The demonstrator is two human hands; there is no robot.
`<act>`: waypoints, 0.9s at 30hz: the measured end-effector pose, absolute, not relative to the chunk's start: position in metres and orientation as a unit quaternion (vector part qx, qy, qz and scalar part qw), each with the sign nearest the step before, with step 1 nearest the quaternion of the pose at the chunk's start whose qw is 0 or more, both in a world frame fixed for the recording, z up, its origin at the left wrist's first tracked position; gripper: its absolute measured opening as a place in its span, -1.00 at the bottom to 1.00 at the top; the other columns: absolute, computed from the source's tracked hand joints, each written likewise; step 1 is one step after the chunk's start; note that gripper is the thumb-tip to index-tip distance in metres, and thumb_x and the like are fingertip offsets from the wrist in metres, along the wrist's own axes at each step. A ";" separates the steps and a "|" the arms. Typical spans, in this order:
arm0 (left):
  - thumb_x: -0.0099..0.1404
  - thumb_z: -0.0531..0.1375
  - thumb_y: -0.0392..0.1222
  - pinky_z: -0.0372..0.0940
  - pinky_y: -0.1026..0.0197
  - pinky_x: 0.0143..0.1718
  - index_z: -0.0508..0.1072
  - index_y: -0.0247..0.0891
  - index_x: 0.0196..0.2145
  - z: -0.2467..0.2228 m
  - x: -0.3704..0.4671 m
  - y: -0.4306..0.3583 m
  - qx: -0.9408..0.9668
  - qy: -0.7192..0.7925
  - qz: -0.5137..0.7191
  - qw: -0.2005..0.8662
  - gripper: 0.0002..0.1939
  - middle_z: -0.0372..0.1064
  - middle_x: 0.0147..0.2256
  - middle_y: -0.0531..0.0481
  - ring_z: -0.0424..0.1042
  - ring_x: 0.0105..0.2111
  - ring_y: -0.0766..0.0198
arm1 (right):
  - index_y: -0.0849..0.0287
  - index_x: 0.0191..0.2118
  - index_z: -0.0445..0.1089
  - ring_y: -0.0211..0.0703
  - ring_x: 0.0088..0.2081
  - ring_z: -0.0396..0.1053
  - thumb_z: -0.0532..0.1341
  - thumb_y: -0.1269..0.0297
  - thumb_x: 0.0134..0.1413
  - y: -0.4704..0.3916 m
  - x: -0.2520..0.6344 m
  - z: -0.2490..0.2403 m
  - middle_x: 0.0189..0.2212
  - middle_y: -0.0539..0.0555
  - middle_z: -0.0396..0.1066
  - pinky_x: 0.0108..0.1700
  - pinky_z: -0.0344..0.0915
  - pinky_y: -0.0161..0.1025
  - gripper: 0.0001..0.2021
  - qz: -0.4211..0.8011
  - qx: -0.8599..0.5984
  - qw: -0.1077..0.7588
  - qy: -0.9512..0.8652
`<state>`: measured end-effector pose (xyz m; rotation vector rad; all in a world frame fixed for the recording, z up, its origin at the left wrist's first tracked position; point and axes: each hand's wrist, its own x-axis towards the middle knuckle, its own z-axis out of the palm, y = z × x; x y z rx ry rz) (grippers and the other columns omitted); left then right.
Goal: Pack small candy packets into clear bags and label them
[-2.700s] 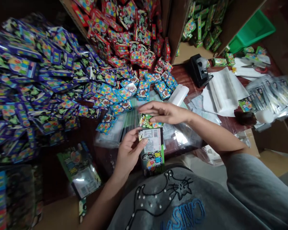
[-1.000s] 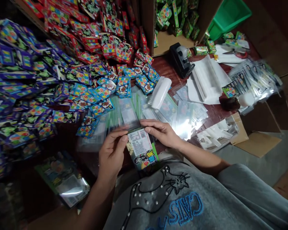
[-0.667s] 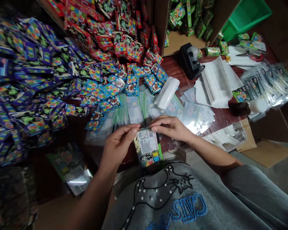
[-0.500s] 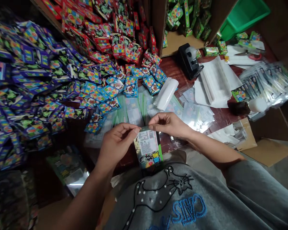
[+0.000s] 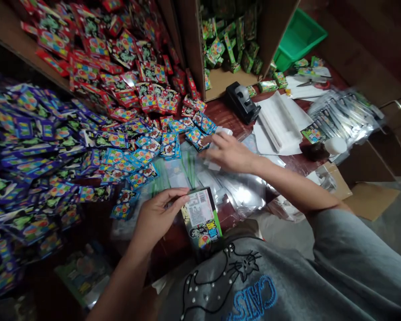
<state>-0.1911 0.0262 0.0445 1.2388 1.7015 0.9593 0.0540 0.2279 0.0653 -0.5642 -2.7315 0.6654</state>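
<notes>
I watch the left hand [image 5: 157,218] pinch narrow, thumb against fingers, on a printed pouch [image 5: 202,218]. The pouch is flat and rectangular, mostly dark, with a pale label and barcode across its upper part, a cartoon figure and yellow and blue characters below, and a bright green strip down one side. I can't read the label's small print, and the lower end sinks into shadow by the grey shirt [image 5: 234,285]. The grip has it by the upper left corner; the rest extends rightward and down from the fingertips, by the near edge of the worktop [image 5: 217,111].

The right hand [image 5: 232,154] reaches over the worktop with its fingers loosely spread, by the small blue boxes [image 5: 170,145]. Its fingertips are blurred, so I can't tell whether they touch one. It partly covers a white roll [image 5: 225,131].

Beyond the pouch lie clear sleeves [image 5: 175,174] with green edges. Purple boxes [image 5: 43,165] heap at the left, cut off by my view, with red boxes [image 5: 120,84] behind them. Towards the worktop's far right I see a black tape dispenser [image 5: 242,104], white sheets [image 5: 279,125] and a green tub [image 5: 297,40].
</notes>
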 end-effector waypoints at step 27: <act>0.31 0.40 0.16 0.46 0.23 -0.22 0.60 -0.18 0.01 0.072 -0.110 0.088 0.475 0.576 0.518 0.418 -0.54 0.64 -0.13 -0.09 0.58 -0.27 0.21 | 0.17 -0.17 0.53 -0.18 -0.25 0.50 0.34 0.11 0.40 0.203 0.099 0.097 -0.27 0.05 0.60 -0.14 0.29 -0.23 -0.78 0.396 -0.243 0.203 -0.862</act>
